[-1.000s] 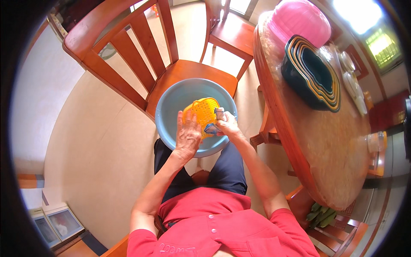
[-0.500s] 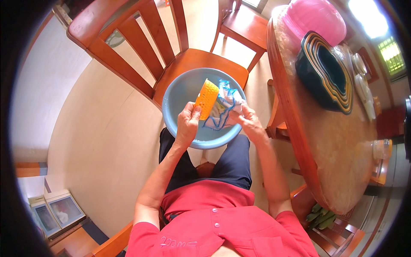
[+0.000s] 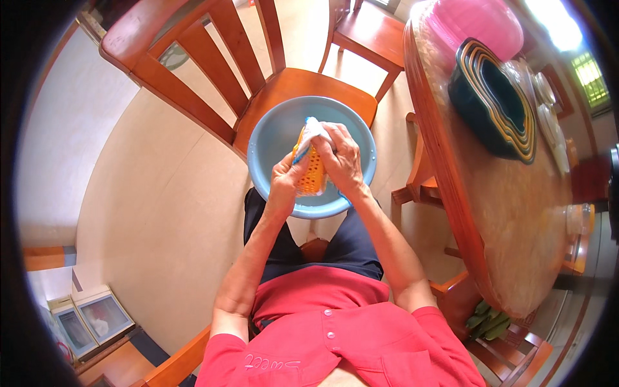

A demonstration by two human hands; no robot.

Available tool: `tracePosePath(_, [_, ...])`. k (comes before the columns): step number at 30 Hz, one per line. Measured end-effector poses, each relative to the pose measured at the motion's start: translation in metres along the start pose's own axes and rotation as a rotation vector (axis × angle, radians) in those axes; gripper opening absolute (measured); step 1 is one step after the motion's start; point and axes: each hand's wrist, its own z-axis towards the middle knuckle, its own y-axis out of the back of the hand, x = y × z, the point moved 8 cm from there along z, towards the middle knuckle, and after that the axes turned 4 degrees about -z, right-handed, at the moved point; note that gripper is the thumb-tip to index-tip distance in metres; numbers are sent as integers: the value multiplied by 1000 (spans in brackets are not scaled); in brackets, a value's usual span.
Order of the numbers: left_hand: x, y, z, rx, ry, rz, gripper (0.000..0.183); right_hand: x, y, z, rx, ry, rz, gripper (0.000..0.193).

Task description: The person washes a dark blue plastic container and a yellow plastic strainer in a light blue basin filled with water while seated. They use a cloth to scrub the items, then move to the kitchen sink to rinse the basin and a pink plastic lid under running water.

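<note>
Over a blue plastic basin (image 3: 256, 149) I hold a small yellow basket with holes in its walls (image 3: 314, 173). The fingers of my left hand (image 3: 284, 184) are closed on the basket's near left side. My right hand (image 3: 343, 158) presses a white cloth with blue edging (image 3: 314, 129) over the basket's upper rim and right side. Part of the cloth hangs down by the basket's lower end. The basin rests on the seat of a wooden chair (image 3: 284, 87), its near rim over my knees. My hands hide much of the basket and cloth.
At right stands a wooden table (image 3: 516, 226) with a curved edge. On it are a nested stack of dark green and yellow-rimmed bowls (image 3: 493, 100) and a pink basin (image 3: 477, 29). Another wooden chair (image 3: 371, 32) stands beyond. White-framed boxes (image 3: 97, 319) sit at lower left.
My right hand has moved left and up from the basin's right side, bringing the cloth onto the basket. The left hand still holds the basket, which now sits slightly lower.
</note>
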Motion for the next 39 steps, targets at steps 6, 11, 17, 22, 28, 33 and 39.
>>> tracePosePath(6, [-16,18,1,-72,-25,-164,28,-65,-16,-18,113,-411,282,35])
tracePosePath(11, [-3,38,17,-174,-62,-497,32,-72,-32,-52,-42,-458,484,46])
tracePosePath(17, [-4,45,22,-269,-168,-279,25,-25,-38,-77,61,-82,12,46])
tracePosePath(22, [3,38,15,-197,-204,49,23,19,-28,-59,89,-67,190,43])
tracePosePath(28, [20,8,-3,5,50,286,26,36,-14,-17,29,105,-276,27])
tracePosePath(33, [5,-12,-6,36,-62,190,23,-14,-12,6,139,-259,206,28])
tracePosePath(39, [-16,7,-4,-98,-26,-129,26,-71,-23,-14,238,-576,539,37])
